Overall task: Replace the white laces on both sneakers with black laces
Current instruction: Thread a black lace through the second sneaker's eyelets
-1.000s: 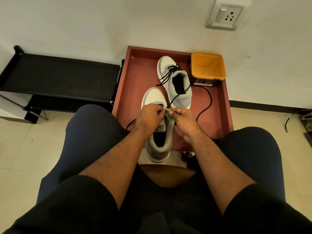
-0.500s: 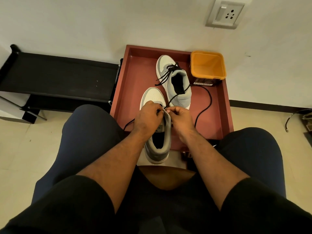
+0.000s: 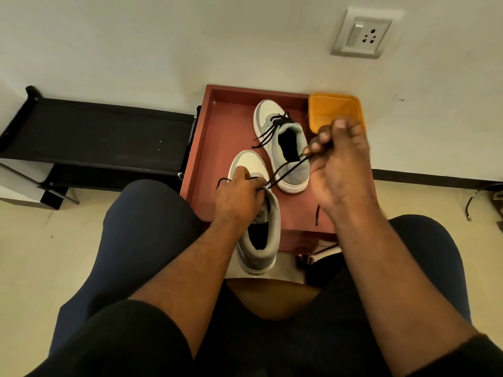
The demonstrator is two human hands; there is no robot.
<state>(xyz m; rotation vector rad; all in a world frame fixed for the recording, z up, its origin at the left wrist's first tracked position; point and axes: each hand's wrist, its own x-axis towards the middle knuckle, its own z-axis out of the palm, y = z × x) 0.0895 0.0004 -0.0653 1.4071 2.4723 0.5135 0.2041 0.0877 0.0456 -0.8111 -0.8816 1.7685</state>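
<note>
Two grey-and-white sneakers lie on a red tray [image 3: 226, 104]. The far sneaker [image 3: 283, 140] has a black lace threaded through its eyelets, ends loose. The near sneaker [image 3: 255, 227] sits at the tray's front edge, heel toward me. My left hand [image 3: 236, 197] grips its upper over the eyelets. My right hand [image 3: 340, 164] is raised to the right and pinches a black lace [image 3: 285, 172], which runs taut down to the near sneaker's eyelets. A loose lace end [image 3: 317, 216] shows below my right wrist.
An orange plastic container [image 3: 334, 110] stands at the tray's back right corner, partly behind my right hand. A black low rack [image 3: 95, 137] stands to the left against the wall. My knees flank the tray. A cable [image 3: 473, 197] lies on the floor at right.
My right hand has lifted up and to the right from the near sneaker, drawing the black lace out through the eyelet. My left hand stays on the sneaker.
</note>
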